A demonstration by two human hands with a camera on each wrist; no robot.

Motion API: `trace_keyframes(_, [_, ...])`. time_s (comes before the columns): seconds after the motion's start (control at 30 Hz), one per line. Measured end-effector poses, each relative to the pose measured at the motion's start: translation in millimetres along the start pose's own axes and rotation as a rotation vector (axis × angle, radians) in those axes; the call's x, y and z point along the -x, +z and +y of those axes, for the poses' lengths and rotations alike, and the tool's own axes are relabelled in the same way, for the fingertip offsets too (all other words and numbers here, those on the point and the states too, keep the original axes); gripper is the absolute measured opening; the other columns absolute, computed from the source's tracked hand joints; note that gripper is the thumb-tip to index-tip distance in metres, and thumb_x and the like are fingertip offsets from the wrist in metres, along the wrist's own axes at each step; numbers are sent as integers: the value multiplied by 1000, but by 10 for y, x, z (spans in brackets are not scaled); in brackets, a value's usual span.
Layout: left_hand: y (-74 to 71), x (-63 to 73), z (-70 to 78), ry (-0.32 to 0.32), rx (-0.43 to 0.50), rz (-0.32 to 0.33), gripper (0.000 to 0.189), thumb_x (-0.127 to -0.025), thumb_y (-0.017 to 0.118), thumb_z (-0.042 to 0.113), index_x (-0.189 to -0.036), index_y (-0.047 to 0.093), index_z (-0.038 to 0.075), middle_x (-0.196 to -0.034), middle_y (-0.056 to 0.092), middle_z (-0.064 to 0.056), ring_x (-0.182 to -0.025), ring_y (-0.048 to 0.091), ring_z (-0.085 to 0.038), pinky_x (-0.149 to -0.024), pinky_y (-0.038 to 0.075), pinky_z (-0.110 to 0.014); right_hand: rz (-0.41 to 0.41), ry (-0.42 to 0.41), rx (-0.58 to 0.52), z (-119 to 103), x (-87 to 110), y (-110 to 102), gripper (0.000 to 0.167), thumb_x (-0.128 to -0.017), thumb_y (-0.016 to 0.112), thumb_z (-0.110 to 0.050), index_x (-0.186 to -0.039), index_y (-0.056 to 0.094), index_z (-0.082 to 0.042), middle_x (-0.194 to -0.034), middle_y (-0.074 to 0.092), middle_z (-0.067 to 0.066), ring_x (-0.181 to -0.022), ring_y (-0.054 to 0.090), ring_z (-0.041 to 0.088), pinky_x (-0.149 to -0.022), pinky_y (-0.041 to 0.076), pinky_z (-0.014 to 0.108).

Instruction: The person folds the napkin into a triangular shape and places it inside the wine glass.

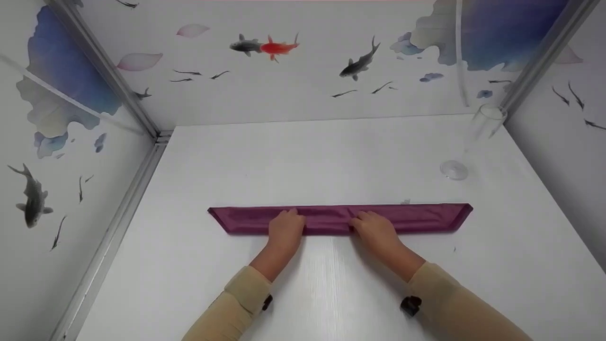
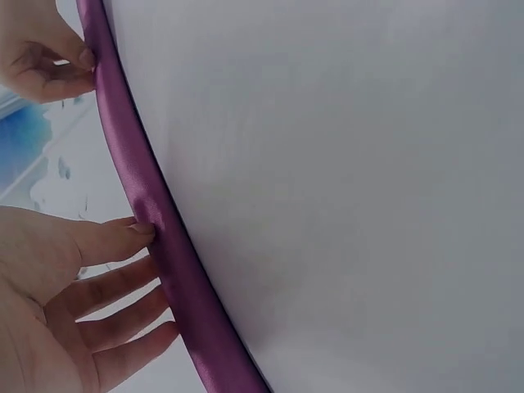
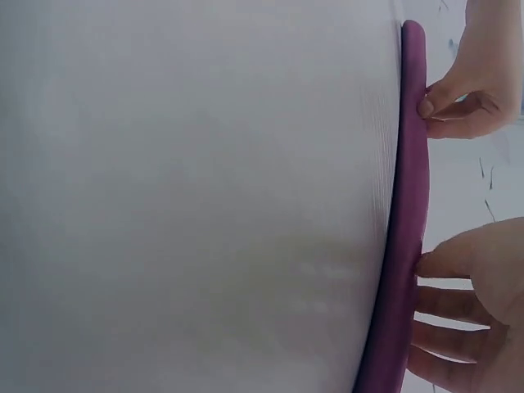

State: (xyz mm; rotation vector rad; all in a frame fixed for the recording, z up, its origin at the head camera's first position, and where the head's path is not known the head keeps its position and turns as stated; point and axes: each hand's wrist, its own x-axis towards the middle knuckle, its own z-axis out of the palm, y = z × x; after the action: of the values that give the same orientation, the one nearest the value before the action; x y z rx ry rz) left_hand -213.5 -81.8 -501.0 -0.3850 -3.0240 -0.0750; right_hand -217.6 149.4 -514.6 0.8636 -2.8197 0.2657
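Note:
A purple satin cloth napkin (image 1: 326,220) lies across the white table, folded into a long flat strip with slanted ends. My left hand (image 1: 287,226) grips the strip a little left of its middle, fingers bent over the top. To the right of the middle, my right hand (image 1: 376,229) grips it in the same way. In the left wrist view, the left thumb and fingertips meet the near edge of the purple napkin (image 2: 131,147). The right wrist view shows the right thumb and fingers against that edge of the napkin (image 3: 409,188). Parts of the fingertips are hidden.
A clear stemmed glass (image 1: 454,169) stands at the back right of the white table (image 1: 307,161). White panels printed with fish (image 1: 358,61) enclose the table on the left, back and right, with grey metal rails (image 1: 106,66) at the corners.

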Motion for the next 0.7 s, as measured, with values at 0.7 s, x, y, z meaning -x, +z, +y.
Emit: trace_keyframes(0.7, [5,142,103,155,-19,-47,17,-81,70,-5,-89,76,9,-85,62,-10,-76,64,-26,-64,56,-37,-141,72,15,66,132,-151,23,-83,70,5,-103,74,-6,-101,67,11,-94,65,30,-79,54,43])
